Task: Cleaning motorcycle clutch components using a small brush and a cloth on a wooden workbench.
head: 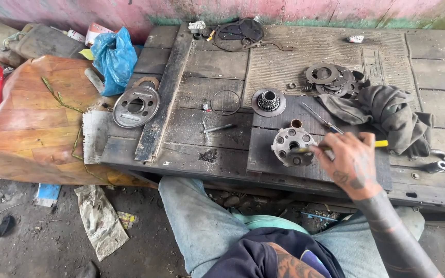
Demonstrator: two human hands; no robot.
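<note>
My right hand [350, 163] grips a yellow-handled tool [379, 144] and holds its tip against a round grey metal hub with several holes [290, 146], which lies on the dark wooden bench [217, 134]. A small brass bush [296, 123] sits just behind the hub. Farther back rests a geared disc with a toothed centre [268, 101]. My left hand is not in view; only a tattooed forearm near my lap shows at the bottom edge.
A stack of ring plates [330, 80] and a dark rag [387, 116] lie to the right. A round metal cover plate [136, 105], a thin wire ring [225, 102], a bolt [217, 128] and a blue plastic bag [113, 59] lie left.
</note>
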